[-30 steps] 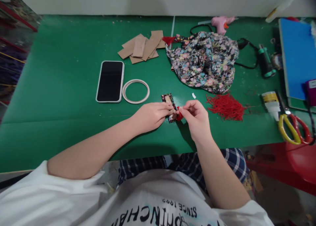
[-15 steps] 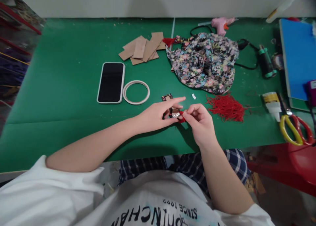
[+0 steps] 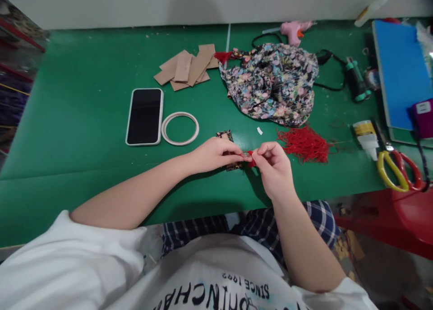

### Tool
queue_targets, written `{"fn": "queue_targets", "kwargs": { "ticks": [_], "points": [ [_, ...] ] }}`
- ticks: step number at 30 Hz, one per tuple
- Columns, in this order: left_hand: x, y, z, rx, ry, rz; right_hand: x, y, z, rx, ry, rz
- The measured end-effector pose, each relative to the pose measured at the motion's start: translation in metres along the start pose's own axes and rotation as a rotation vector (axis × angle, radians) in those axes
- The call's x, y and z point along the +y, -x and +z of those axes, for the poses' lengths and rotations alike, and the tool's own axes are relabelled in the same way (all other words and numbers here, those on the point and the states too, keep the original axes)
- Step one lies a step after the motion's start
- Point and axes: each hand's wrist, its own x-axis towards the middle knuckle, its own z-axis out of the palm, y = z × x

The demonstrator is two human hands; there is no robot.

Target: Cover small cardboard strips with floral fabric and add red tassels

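Note:
My left hand pinches a small card wrapped in floral fabric against the green table; most of the piece is hidden under my fingers. My right hand holds a small red tassel at the card's near end, fingertips of both hands almost touching. A loose pile of red tassel threads lies just right of my right hand.
A phone and a white ring lie to the left. Cardboard strips, crumpled floral cloth and a pink glue gun sit farther back. Glue bottle, scissors and a blue board are at the right.
My left fingers, which had lifted off the fabric card half a second ago, have closed down on it again. The right hand stays at the red tassel. The camera view shifted slightly.

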Motion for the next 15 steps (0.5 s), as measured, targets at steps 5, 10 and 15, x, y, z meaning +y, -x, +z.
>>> {"fn": "queue_targets", "kwargs": {
  "ticks": [5,10,15],
  "points": [
    [0.002,0.000,0.000,0.034,0.156,-0.098,-0.005,0.005,-0.002,-0.023,0.050,0.029],
    [0.003,0.001,-0.006,0.042,0.274,-0.190,-0.009,0.010,-0.002,-0.028,0.079,0.063],
    [0.003,0.002,-0.015,0.028,0.320,-0.243,-0.012,0.013,-0.001,-0.015,0.076,0.030]
  ]
}}
